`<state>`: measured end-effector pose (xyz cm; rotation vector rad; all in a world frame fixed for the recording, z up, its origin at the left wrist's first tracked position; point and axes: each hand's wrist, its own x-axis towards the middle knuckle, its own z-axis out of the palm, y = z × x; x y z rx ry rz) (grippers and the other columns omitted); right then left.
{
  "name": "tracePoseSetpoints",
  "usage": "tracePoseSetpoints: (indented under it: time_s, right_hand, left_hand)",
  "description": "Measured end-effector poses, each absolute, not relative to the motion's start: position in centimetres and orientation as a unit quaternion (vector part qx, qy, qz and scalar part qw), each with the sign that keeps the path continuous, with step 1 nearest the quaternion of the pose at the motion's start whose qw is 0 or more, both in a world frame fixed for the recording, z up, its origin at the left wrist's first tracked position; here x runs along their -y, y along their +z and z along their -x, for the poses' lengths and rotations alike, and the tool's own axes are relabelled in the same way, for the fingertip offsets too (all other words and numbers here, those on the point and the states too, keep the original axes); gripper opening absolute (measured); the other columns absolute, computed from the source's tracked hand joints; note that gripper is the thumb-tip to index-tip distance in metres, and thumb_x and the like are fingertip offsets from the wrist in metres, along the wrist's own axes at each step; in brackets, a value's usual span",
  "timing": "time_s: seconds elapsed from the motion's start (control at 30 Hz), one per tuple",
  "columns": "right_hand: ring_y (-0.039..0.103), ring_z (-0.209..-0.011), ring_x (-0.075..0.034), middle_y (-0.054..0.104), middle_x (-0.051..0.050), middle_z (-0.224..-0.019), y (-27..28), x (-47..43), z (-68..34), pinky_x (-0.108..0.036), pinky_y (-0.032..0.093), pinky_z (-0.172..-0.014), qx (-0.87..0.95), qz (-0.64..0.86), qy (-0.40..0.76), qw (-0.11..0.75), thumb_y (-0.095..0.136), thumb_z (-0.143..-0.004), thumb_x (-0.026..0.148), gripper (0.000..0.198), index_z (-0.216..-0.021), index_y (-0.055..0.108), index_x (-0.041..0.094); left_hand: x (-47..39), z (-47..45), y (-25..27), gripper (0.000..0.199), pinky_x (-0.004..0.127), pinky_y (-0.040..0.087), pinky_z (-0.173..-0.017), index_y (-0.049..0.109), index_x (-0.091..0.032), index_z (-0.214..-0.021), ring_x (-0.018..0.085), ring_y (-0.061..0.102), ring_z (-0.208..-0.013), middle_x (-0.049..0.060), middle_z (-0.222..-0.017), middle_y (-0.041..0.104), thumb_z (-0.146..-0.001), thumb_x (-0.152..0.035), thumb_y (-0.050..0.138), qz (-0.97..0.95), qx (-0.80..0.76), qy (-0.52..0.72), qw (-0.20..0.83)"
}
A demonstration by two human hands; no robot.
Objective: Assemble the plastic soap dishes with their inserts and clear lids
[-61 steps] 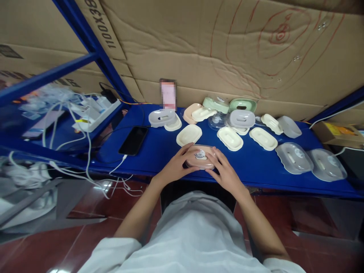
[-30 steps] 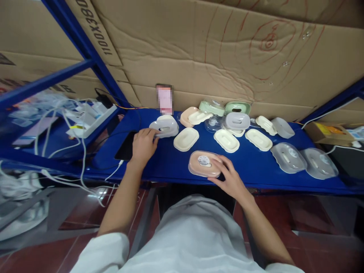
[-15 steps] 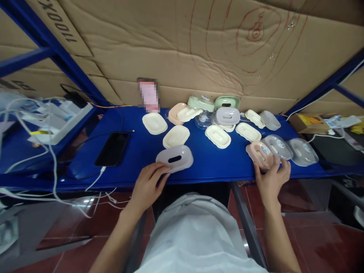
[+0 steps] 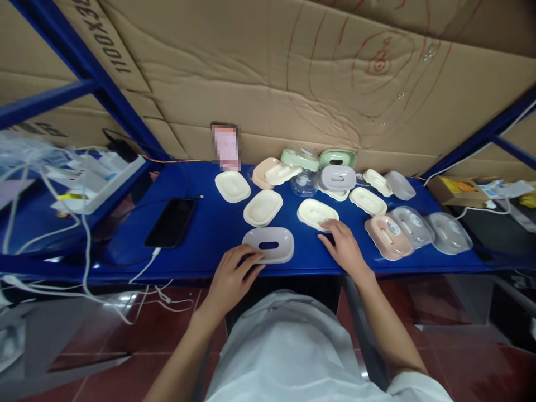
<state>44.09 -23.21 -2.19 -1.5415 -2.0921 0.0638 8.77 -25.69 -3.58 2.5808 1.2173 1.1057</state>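
A lilac oval soap dish (image 4: 281,254) with a dark slot in its middle rests near the table's front edge. My left hand (image 4: 235,273) grips its left end, fingers and thumb at the rim. To the right, my right hand (image 4: 345,248) has its fingertips over the near right edge of a cream oval tray (image 4: 313,211); the thumb is below that edge. Another cream tray (image 4: 263,208) lies just behind the lilac dish. Right of my right hand sits a pink soap dish (image 4: 388,239) under a clear lid.
Two clear lidded dishes, one a grey dish (image 4: 412,226), stand beside the pink one. Along the back are a green dish (image 4: 299,159), a second lilac dish (image 4: 338,177) and several cream trays. At left lie a black phone (image 4: 171,222) on a white cable (image 4: 144,265) and a power strip (image 4: 100,190).
My right hand has left the pink dish and moved left to the cream tray, which has shifted slightly toward me. My left hand still holds the lilac dish, now lying flatter.
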Motion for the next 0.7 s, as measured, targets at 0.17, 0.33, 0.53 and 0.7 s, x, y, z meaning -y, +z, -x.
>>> tracePoseSetpoints:
  time_s: [0.17,0.33,0.53,0.7]
  right_hand:
    - [0.057,-0.144,-0.029,0.061,-0.013,-0.145,-2.3,25.9,-43.0,-0.052,0.048,-0.123,0.781,0.537,0.103,0.302,0.054,-0.109,0.038,0.033,-0.140,0.061,0.027]
    - [0.027,-0.164,-0.036,0.024,-0.016,-0.177,-2.0,26.6,-42.3,-0.061,0.038,-0.129,0.792,0.525,0.095,0.298,0.068,-0.102,0.046,0.084,-0.171,0.023,0.031]
    - [0.027,-0.165,-0.035,0.030,-0.010,-0.177,-1.8,25.1,-43.1,-0.063,0.038,-0.128,0.822,0.503,0.040,0.266,0.062,-0.105,0.043,0.066,-0.166,0.039,0.034]
    - [0.051,-0.150,-0.033,0.059,-0.013,-0.157,-1.8,25.0,-43.2,-0.057,0.048,-0.121,0.816,0.505,-0.001,0.281,0.063,-0.106,0.042,0.043,-0.147,0.063,0.028]
  left_hand:
    - [25.5,-9.8,-1.7,0.026,0.043,0.059,-0.100,0.068,-0.029,-0.127,0.025,0.070,-0.113,0.008,-0.117,0.071,-0.102,-0.024,0.069,-0.813,-0.406,0.416,0.025]
    - [23.5,-13.6,0.2,0.023,0.046,0.059,-0.101,0.071,-0.029,-0.126,0.027,0.070,-0.114,0.010,-0.117,0.072,-0.106,-0.031,0.062,-0.841,-0.387,0.378,0.031]
    - [20.4,-17.0,-0.6,0.022,0.046,0.058,-0.100,0.072,-0.024,-0.123,0.028,0.070,-0.114,0.011,-0.118,0.071,-0.106,-0.031,0.060,-0.880,-0.362,0.305,0.033]
    - [20.7,-17.1,-1.5,0.026,0.045,0.055,-0.102,0.067,-0.025,-0.131,0.029,0.066,-0.125,0.010,-0.128,0.070,-0.105,-0.025,0.061,-0.901,-0.336,0.274,0.030]
